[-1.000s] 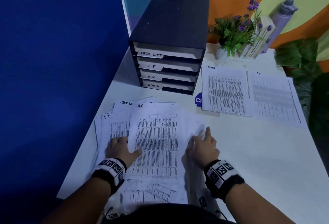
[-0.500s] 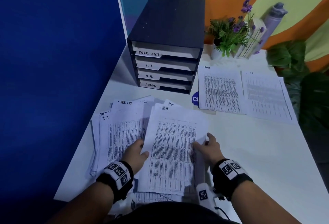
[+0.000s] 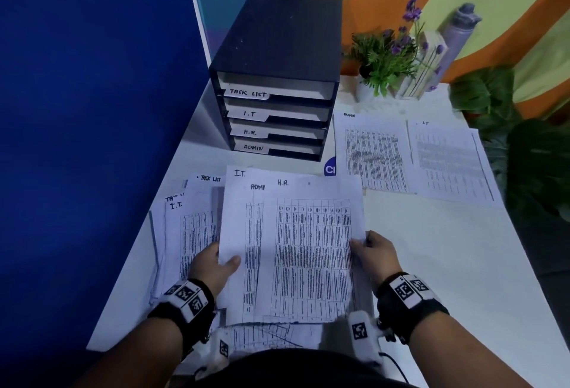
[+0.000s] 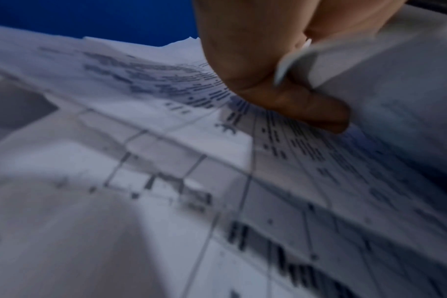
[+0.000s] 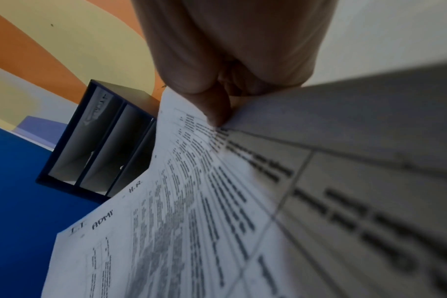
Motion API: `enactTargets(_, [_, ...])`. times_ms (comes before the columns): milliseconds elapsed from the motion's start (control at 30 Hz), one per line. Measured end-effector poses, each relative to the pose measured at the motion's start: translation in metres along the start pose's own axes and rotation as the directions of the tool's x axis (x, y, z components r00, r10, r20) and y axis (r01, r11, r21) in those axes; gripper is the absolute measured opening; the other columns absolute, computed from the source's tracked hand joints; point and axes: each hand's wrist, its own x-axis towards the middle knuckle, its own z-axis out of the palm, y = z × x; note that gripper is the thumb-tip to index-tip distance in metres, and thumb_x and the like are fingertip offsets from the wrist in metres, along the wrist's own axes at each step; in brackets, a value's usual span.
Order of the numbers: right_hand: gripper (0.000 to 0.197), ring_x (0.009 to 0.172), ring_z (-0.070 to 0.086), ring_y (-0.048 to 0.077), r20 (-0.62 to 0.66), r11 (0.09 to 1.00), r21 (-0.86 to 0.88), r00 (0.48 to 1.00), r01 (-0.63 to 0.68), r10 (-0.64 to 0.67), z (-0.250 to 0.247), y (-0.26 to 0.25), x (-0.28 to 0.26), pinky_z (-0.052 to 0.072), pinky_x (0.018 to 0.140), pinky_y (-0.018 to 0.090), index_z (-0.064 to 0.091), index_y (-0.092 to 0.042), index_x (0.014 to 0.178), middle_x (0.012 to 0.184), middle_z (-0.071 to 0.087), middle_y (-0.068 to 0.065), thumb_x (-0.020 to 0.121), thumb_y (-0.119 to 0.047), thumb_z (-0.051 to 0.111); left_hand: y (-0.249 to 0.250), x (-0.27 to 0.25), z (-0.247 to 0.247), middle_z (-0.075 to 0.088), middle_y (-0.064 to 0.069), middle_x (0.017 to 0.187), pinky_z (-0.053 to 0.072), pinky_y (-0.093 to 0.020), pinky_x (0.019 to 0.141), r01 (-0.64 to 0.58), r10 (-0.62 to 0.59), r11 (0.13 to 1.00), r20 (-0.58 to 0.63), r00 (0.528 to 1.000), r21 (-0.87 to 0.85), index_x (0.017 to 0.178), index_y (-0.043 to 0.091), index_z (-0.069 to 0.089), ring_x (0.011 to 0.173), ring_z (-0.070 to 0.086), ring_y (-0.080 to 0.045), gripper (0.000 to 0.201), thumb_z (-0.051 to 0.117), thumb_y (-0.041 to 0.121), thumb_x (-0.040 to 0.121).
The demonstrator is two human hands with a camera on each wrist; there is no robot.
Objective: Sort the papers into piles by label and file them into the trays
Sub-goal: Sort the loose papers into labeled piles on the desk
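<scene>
R hand (image 3: 374,256) pinches H.R. sheet (image 3: 311,252) at its edge, L hand (image 3: 212,264) pinches the ADMIN sheet (image 3: 243,233) beneath so it stays; trays (image 3: 277,119) ahead, unsorted papers (image 3: 188,227) just L of fingers

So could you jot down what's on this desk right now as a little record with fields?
left hand: grips left edge of the held sheets
right hand: pinches the H.R. sheet
beneath it: ADMIN sheet, I.T. sheet
trays: TASK LIST, I.T, H.R., ADMIN, top to bottom
sorted piles: ADMIN pile, I.T. pile
</scene>
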Motion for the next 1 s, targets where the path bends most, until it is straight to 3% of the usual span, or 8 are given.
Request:
enactTargets(300, [0.014,0.06,0.054,0.022,0.149,0.98,0.183,0.987,-0.081,0.054,0.004,-0.003,-0.016,0.048,0.06,0.037,0.067,-0.011,0.074,0.063,0.063,0.009,0.088,-0.009,0.066,0.015,-0.012,0.01,0.071,0.001,0.092,0.048,-0.028,0.079,0.022,-0.028,0.995,-0.068,0.997,-0.096,0.101,0.015,0.065,0.088,0.066,-0.021,0.028,0.081,0.017,0.077])
enactTargets(433, [0.006,0.064,0.055,0.026,0.087,0.979,0.196,0.996,-0.047,0.03,0.001,-0.004,-0.017,0.054,0.062,0.047,0.062,-0.005,0.081,0.071,0.062,0.014,0.084,0.001,0.062,0.02,-0.014,0.014,0.064,-0.005,0.121,0.048,-0.035,0.092,-0.013,0.009,0.999,-0.094,0.995,-0.037,0.128,0.013,0.054,0.108,0.061,-0.026,0.044,0.07,0.023,0.087])
enactTargets(600, [0.013,0.069,0.055,0.023,0.01,0.983,0.185,1.0,-0.016,0.014,-0.007,-0.002,-0.012,0.046,0.062,0.037,0.06,0.0,0.097,0.078,0.061,0.013,0.085,0.005,0.056,0.026,-0.022,0.014,0.034,0.014,0.137,0.035,-0.035,0.107,-0.171,0.182,0.974,0.065,0.981,-0.146,0.147,0.043,0.028,0.13,0.035,-0.008,0.07,0.056,0.005,0.095])
enactTargets(700, [0.017,0.068,0.06,0.024,-0.026,0.993,0.119,1.0,0.006,-0.003,-0.008,-0.007,-0.008,0.051,0.066,0.037,0.056,-0.006,0.104,0.08,0.064,0.017,0.087,-0.001,0.059,0.025,-0.018,0.02,0.045,0.009,0.138,0.031,-0.035,0.111,-0.126,0.139,0.985,0.105,0.985,-0.12,0.137,0.033,0.048,0.132,0.04,-0.014,0.036,0.046,0.029,0.101])
enactTargets(767, [0.017,0.063,0.06,0.023,-0.017,0.996,0.088,1.0,0.019,-0.017,-0.007,-0.012,-0.006,0.052,0.065,0.035,0.056,-0.013,0.103,0.077,0.066,0.015,0.089,-0.003,0.058,0.023,-0.018,0.025,0.059,0.006,0.119,0.037,-0.034,0.106,-0.062,0.072,0.994,0.121,0.99,-0.091,0.105,0.035,0.065,0.12,0.053,-0.018,0.016,0.051,0.038,0.098])
enactTargets(833, [0.012,0.058,0.057,0.023,-0.002,0.998,0.049,0.999,0.042,-0.042,-0.007,-0.017,-0.009,0.05,0.061,0.033,0.056,-0.014,0.088,0.067,0.062,0.01,0.09,-0.002,0.055,0.025,-0.017,0.029,0.064,0.0,0.104,0.043,-0.038,0.101,-0.04,0.051,0.995,0.116,0.992,-0.089,0.085,0.031,0.068,0.108,0.059,-0.022,0.015,0.059,0.04,0.092])
enactTargets(933, [0.013,0.062,0.058,0.025,-0.045,0.996,-0.075,0.998,0.047,-0.05,-0.017,-0.011,-0.008,0.05,0.062,0.034,0.056,-0.011,0.076,0.066,0.062,0.009,0.089,-0.008,0.056,0.029,-0.018,0.035,0.067,-0.005,0.1,0.045,-0.034,0.092,-0.021,0.019,1.0,0.093,0.995,0.013,0.095,0.013,0.071,0.099,0.061,-0.023,0.034,0.063,0.045,0.089])
enactTargets(1000, [0.011,0.067,0.061,0.029,-0.1,0.989,-0.143,0.994,0.021,-0.035,-0.027,-0.003,-0.008,0.052,0.064,0.037,0.056,-0.008,0.078,0.072,0.065,0.012,0.088,-0.01,0.055,0.034,-0.024,0.038,0.065,0.0,0.099,0.047,-0.028,0.085,-0.048,0.042,0.995,0.073,0.996,0.087,0.1,0.017,0.066,0.092,0.062,-0.02,0.028,0.078,0.032,0.08])
